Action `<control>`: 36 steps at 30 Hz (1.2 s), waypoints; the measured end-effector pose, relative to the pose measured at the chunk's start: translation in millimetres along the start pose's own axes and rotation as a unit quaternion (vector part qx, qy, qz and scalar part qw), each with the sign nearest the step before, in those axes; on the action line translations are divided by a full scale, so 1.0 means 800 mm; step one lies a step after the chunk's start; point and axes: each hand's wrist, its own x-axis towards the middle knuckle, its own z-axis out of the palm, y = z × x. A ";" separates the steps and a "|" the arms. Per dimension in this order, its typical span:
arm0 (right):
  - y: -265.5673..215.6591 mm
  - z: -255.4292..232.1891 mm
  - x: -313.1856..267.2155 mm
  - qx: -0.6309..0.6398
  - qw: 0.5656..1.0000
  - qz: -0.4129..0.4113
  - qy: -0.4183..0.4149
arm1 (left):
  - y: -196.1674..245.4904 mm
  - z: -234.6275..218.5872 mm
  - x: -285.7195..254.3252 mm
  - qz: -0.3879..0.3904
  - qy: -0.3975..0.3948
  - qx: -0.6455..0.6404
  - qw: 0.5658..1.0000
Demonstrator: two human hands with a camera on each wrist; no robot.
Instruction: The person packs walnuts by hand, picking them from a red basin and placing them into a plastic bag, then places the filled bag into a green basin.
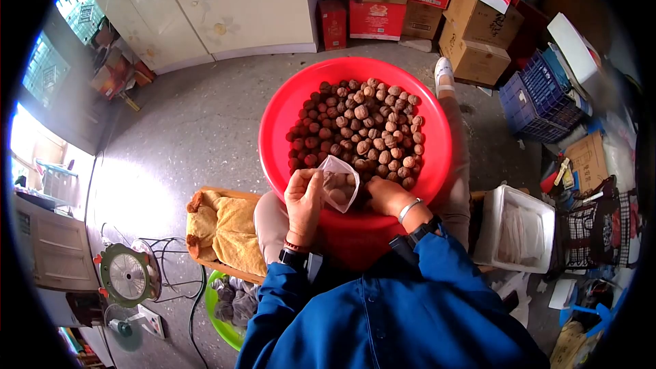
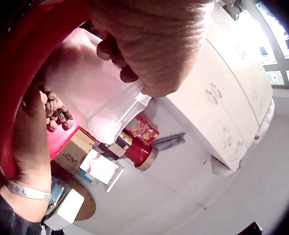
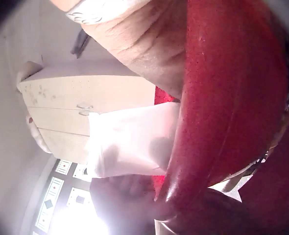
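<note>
In the head view, a large red basin full of walnuts stands between the person's legs. The left hand pinches the edge of a whitish translucent bag, its mouth spread over the near side of the basin. Round shapes like walnuts show inside the bag. Close beside it, the right hand reaches down into the near right of the basin, a silver bangle on its wrist. Its fingertips are hidden, and I cannot tell what they hold. The left wrist view shows the bag hanging below the left fingers.
A wooden seat with a yellow cloth stands at the left, above a green basin of dark cloth. Right of the legs is a white foam box. Cardboard boxes and a blue crate line the back right.
</note>
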 end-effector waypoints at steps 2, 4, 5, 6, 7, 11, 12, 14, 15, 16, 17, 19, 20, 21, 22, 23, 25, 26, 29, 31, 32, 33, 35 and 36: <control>-0.010 -0.011 -0.005 -0.009 1.000 0.009 -0.016 | 0.002 0.000 0.000 0.000 0.001 0.000 1.000; -0.017 -0.017 -0.008 -0.017 0.999 0.017 -0.034 | 0.005 0.001 -0.001 0.000 0.003 0.001 1.000; -0.015 -0.014 -0.009 -0.013 1.000 0.005 -0.019 | 0.008 0.002 -0.002 -0.004 0.000 0.004 1.000; -0.013 -0.013 -0.009 -0.010 1.000 -0.008 -0.004 | 0.009 0.002 -0.002 -0.008 -0.003 0.007 1.000; -0.009 -0.009 -0.006 -0.010 1.000 -0.009 -0.005 | 0.009 0.002 -0.001 -0.008 -0.001 0.007 1.000; -0.003 -0.004 0.002 -0.008 0.999 -0.039 -0.015 | 0.004 0.000 0.000 -0.007 -0.014 -0.011 1.000; -0.007 -0.010 0.002 0.001 0.999 -0.019 -0.030 | 0.003 0.000 0.000 -0.002 -0.019 -0.013 1.000; -0.009 -0.012 0.006 -0.032 0.997 -0.009 -0.065 | 0.001 -0.001 0.001 0.002 -0.023 -0.010 1.000; -0.009 -0.012 0.008 -0.065 0.993 0.002 -0.100 | 0.000 -0.001 0.001 0.003 -0.028 -0.006 1.000; -0.008 -0.011 0.006 -0.069 0.993 -0.001 -0.100 | 0.000 -0.001 0.001 0.007 -0.024 -0.008 1.000; -0.012 -0.012 0.001 -0.042 0.999 0.006 -0.018 | 0.000 -0.002 0.001 0.000 -0.025 -0.008 1.000; -0.019 -0.018 -0.003 -0.021 0.998 0.003 0.061 | 0.000 -0.007 0.002 -0.015 -0.032 -0.006 0.999; -0.032 -0.029 -0.010 0.059 0.984 -0.013 0.166 | 0.001 -0.008 0.002 -0.010 -0.023 -0.010 1.000; -0.044 -0.041 -0.018 0.140 0.953 -0.029 0.267 | 0.001 -0.007 0.002 -0.008 -0.027 -0.007 1.000; -0.056 -0.055 -0.025 0.156 0.941 -0.026 0.298 | 0.002 -0.006 0.003 -0.006 -0.032 -0.003 0.999; -0.065 -0.065 -0.030 0.175 0.919 -0.063 0.347 | 0.002 -0.007 0.003 -0.010 -0.034 -0.007 0.999; -0.089 -0.091 -0.047 0.208 0.880 -0.124 0.410 | 0.016 -0.001 -0.001 -0.017 -0.032 -0.017 0.999; -0.105 -0.105 -0.059 0.206 0.881 -0.126 0.408 | 0.020 0.001 -0.002 -0.028 -0.038 -0.026 0.999; -0.135 -0.125 -0.077 0.260 0.854 -0.164 0.419 | 0.010 -0.003 0.001 -0.017 -0.034 -0.013 0.999; -0.133 -0.126 -0.069 0.226 0.863 -0.196 0.408 | 0.008 -0.004 0.002 -0.009 -0.033 -0.008 0.999; -0.132 -0.124 -0.065 0.191 0.869 -0.227 0.396 | 0.009 -0.005 0.002 -0.014 -0.036 -0.011 0.999; -0.134 -0.118 -0.064 0.217 0.864 -0.204 0.406 | 0.010 -0.005 0.001 -0.019 -0.039 -0.014 0.999; -0.126 -0.108 -0.062 0.239 0.870 -0.160 0.401 | 0.005 -0.006 0.005 -0.007 -0.036 -0.002 0.999; -0.123 -0.104 -0.063 0.261 0.873 -0.114 0.395 | 0.002 -0.007 0.005 0.003 -0.033 0.009 0.999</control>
